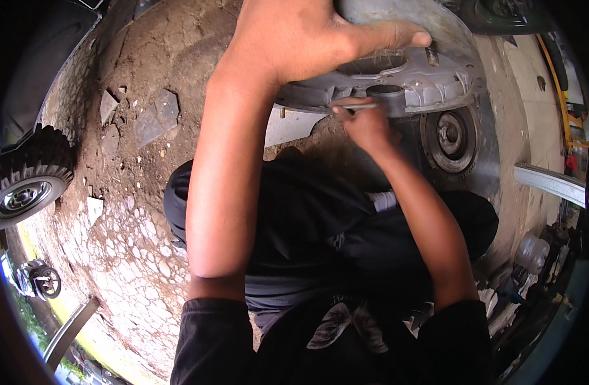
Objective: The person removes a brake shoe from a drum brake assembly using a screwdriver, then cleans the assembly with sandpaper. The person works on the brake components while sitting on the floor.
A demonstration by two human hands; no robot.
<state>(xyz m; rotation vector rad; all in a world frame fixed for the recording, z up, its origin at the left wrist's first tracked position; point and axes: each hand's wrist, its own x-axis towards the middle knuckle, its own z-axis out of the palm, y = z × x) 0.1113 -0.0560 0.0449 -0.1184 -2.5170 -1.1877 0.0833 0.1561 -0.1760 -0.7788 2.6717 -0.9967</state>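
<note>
A large grey cast-metal housing (pixel 429 90), like a gearbox bell housing, lies in front of me. It has a ribbed rim and round openings. My left hand (pixel 294 42) reaches over its near left side, thumb stretched out to the right. The thumb tip is beside a threaded stud (pixel 432 54); the other fingers are hidden past the upper edge. My right hand (pixel 369 125) is closed at the housing's near rim. Its fingers pinch a thin, pale grey strip-like tool (pixel 357 106), whose exact kind I cannot make out.
A round metal flywheel-like disc (pixel 450 138) with a toothed edge lies to the right. A flat grey plate (pixel 291 128) is under the housing's near side. Broken slabs (pixel 156 119) lie on the dirt at left, near a vehicle tyre (pixel 31 179). A metal beam (pixel 551 184) juts in at right.
</note>
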